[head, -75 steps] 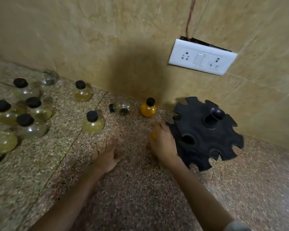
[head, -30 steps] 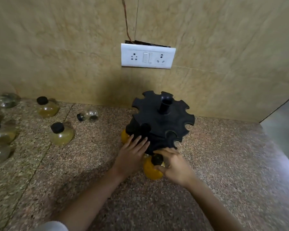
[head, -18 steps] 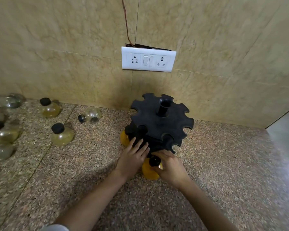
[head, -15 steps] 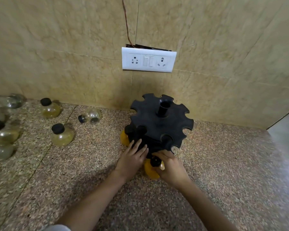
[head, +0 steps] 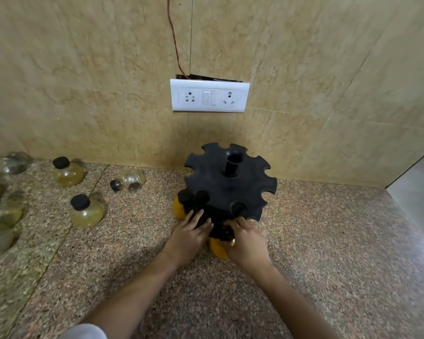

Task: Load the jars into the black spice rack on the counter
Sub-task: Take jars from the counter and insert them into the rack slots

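Observation:
The black spice rack (head: 240,189) stands upright on the counter near the wall, a notched disc with a centre post. My right hand (head: 245,241) grips an orange jar (head: 217,249) by its black cap at the rack's lower front edge. My left hand (head: 189,234) lies flat against the lower part of the rack, fingers spread. Another orange jar (head: 178,209) with a black cap hangs at the rack's left side. Yellowish jars (head: 85,211) (head: 67,171) stand to the left, and a clear jar (head: 129,181) lies on its side.
Several more jars (head: 0,211) crowd the counter's far left edge. A white socket plate (head: 209,97) sits on the tiled wall above the rack, a wire running up from it. The speckled counter (head: 328,253) ends at the right, by a darker drop.
My right hand has pushed the orange jar up and inward against the rack's lower tier. My left hand stays pressed on the rack. The view shifted slightly.

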